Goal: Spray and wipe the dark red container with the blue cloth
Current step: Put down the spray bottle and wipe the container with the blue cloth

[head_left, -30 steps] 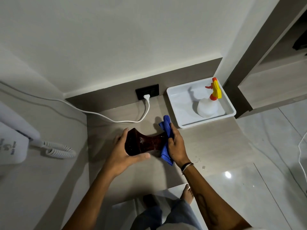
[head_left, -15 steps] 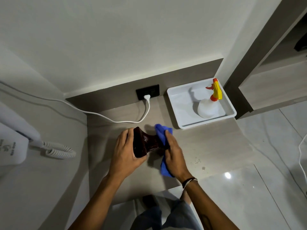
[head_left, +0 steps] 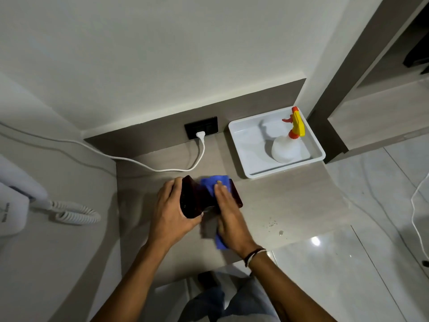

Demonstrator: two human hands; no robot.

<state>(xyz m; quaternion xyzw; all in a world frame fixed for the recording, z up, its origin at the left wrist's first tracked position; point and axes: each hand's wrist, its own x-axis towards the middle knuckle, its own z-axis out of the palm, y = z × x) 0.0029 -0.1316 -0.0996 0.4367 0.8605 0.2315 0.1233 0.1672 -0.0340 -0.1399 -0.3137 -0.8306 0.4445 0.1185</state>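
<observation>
White tray [head_left: 241, 156], plugged white cable [head_left: 162, 169], coiled-cord wall unit [head_left: 11, 205]

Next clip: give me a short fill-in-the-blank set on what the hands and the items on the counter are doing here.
1. The right hand presses a ____ cloth on the dark red container.
2. The left hand grips the container's ____ end.
3. The spray bottle stands in the white ____.
4. A white plug sits in the black ____.

Missing words: blue; left; tray; outlet

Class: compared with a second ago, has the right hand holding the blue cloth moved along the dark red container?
Yes. The right hand with the blue cloth has slid left, away from the white plastic tray, onto the dark red container.
</observation>
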